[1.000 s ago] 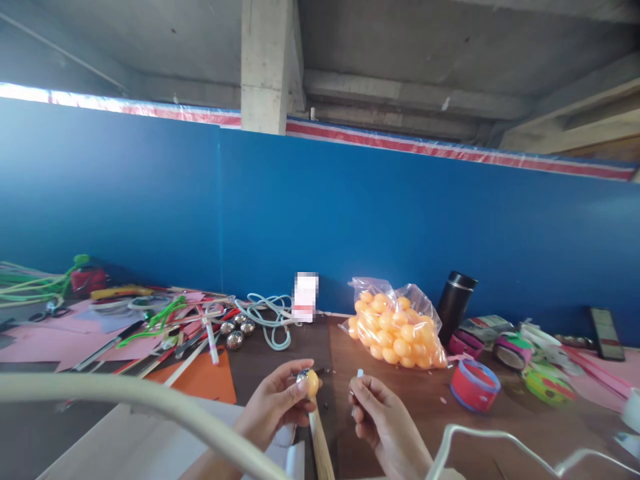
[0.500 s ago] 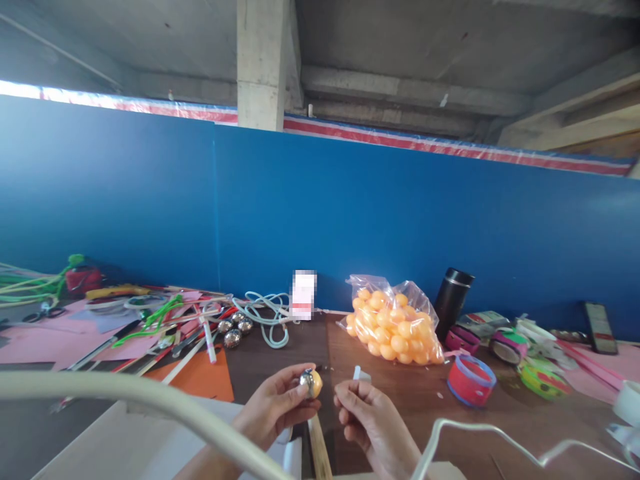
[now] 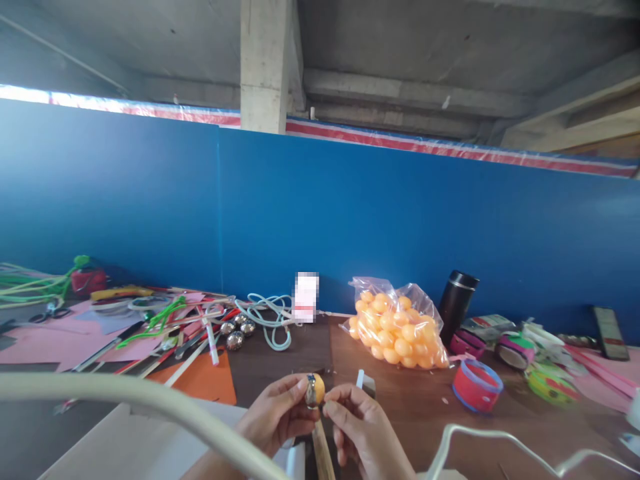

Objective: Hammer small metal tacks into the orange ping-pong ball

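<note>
The left hand (image 3: 280,415) grips a partly silver-covered orange ball (image 3: 315,391); at its four o'clock, the right hand (image 3: 364,427) pinches its fingertips together, contents unclear. Bagged orange balls (image 3: 400,335) lie toward two o'clock.

The left hand (image 3: 280,415) and the right hand (image 3: 367,423) are both bare, with slender, uncovered fingers (image 3: 346,393). The left wrist (image 3: 251,432) is bare too, and so is the visible part of the forearm (image 3: 213,467).
</note>
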`<state>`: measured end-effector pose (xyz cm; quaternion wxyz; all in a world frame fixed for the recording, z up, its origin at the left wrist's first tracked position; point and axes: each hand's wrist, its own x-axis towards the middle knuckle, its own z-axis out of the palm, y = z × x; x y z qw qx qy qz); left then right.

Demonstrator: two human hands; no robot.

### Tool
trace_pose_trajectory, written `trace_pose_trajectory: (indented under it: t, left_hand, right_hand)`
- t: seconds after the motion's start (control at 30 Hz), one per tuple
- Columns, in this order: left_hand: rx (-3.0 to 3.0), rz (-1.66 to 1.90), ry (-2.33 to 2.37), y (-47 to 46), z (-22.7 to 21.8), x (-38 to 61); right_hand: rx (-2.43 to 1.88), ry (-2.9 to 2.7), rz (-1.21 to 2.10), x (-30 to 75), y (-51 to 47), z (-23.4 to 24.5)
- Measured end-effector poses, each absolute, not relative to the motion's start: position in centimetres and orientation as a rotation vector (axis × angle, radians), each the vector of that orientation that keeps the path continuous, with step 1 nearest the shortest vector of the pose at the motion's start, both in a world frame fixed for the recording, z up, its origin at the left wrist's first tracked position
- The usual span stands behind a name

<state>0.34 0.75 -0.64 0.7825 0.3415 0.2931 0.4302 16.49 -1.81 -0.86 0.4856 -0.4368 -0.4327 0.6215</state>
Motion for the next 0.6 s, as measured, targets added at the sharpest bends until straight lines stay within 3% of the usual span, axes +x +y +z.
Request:
trace_pose_trajectory:
  t: [0.6]
  left_hand:
    - [0.757, 0.91, 0.631, 0.32, -0.07, 0.4]
  right_hand:
    - [-1.052, -1.076, 1.455, 16.49, -1.6, -1.52]
